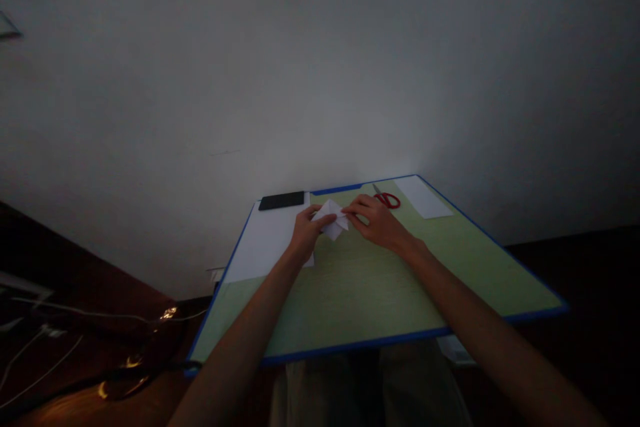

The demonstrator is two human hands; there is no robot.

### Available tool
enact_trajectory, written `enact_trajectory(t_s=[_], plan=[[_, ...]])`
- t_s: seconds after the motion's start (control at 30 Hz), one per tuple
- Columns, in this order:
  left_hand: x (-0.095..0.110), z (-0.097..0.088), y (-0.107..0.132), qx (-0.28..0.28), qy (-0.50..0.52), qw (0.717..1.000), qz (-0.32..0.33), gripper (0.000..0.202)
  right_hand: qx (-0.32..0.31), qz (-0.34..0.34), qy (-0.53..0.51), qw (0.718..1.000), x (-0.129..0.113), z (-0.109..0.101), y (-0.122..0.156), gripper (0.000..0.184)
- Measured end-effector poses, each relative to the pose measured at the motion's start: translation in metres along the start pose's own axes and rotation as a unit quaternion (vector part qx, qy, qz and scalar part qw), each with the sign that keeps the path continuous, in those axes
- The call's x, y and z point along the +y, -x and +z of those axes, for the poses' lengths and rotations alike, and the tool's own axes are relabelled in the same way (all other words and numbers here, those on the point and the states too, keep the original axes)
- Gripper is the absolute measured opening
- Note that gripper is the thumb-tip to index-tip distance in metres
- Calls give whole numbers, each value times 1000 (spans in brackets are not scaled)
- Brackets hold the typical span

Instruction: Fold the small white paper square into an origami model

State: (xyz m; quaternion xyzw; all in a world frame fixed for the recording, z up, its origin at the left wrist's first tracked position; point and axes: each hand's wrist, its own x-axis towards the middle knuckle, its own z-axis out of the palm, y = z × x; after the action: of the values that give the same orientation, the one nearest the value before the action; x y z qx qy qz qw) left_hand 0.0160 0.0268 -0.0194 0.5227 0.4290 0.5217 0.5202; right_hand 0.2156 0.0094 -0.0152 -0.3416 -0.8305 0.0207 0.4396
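A small folded piece of white paper (331, 212) is held up between both hands over the green tabletop (370, 287). My left hand (307, 230) grips its left side, thumb across the front and fingers behind. With thumb and fingertips together, my right hand (374, 219) pinches the paper's right edge. The paper has pointed corners and several visible creases. Just beyond my right hand lies a pair of scissors (387, 200) with red handles.
White sheets (265, 240) lie on the table's left, with a dark flat phone-like object (281, 201) on their far end. A white paper strip (424, 197) lies at the back right. Blue edging (360, 347) borders the table, and a grey wall (320, 80) rises behind. Cables (85, 311) run at lower left.
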Motion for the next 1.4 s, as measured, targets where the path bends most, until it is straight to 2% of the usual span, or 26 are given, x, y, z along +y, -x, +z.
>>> enact_trajectory(t_s=[0.17,0.37,0.47,0.63,0.87,1.0,1.2,1.4], plan=[[3,0,1,-2,-13,1000,-12,35,15,2,-14,1000,1,2,1,17],[6,0,4,-32,-5,999,-34,37,3,22,-56,998,7,-1,0,9],[8,1,5,-47,1,998,-36,39,0,61,-104,993,8,0,-1,11],[11,3,7,-54,16,998,-30,40,-2,160,-202,966,6,7,-1,13],[11,4,9,-77,22,997,-19,41,33,214,-254,943,6,9,-4,19],[9,3,7,-72,24,997,-23,39,27,208,-271,939,7,7,-4,20],[7,1,5,-67,17,997,-37,37,-11,159,-218,963,5,-2,-4,17],[7,3,7,-91,28,995,-18,40,17,167,-202,965,2,-2,-6,16]])
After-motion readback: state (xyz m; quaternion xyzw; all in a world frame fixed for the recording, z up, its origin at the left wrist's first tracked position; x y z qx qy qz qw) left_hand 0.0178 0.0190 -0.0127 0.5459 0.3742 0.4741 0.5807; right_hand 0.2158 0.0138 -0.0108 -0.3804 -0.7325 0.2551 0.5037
